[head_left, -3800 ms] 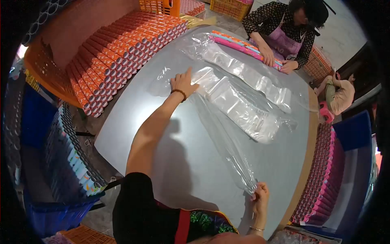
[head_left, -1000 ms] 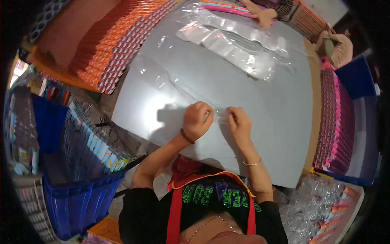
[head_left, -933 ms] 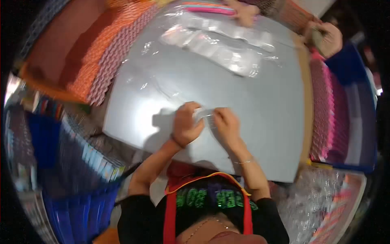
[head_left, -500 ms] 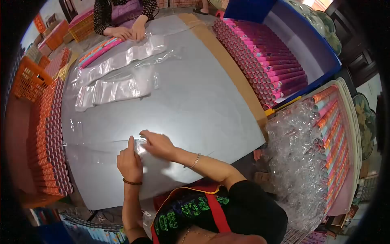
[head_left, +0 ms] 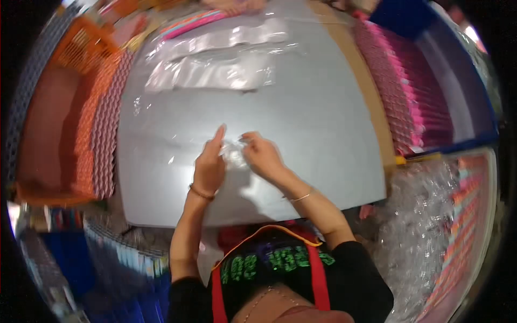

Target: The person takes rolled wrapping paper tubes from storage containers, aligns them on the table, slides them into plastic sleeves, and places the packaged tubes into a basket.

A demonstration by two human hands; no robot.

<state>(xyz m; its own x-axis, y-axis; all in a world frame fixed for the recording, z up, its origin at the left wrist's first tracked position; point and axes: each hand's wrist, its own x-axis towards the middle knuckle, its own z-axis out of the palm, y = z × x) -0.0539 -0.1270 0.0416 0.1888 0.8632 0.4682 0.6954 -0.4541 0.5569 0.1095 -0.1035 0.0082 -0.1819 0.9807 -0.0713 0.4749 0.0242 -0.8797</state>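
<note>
Glossy, wrinkled plastic film (head_left: 235, 156)

Left of table (head_left: 323, 124): orange crate (head_left: 79, 43), stacked orange tubes (head_left: 92, 124). Lower left: blue crate (head_left: 142, 307), pale-blue tubes (head_left: 129, 261), blurry. Right: blue bin (head_left: 401, 19) of pink tubes (head_left: 396, 86); below it, pale basket (head_left: 489, 204), multicoloured tubes (head_left: 455, 231), clear wrap (head_left: 409, 237). Brown strip (head_left: 358, 70) along table's right edge.

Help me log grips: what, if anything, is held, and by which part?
Clear plastic shows between left hand and right hand; blur hides whether either grips it, or where.
</note>
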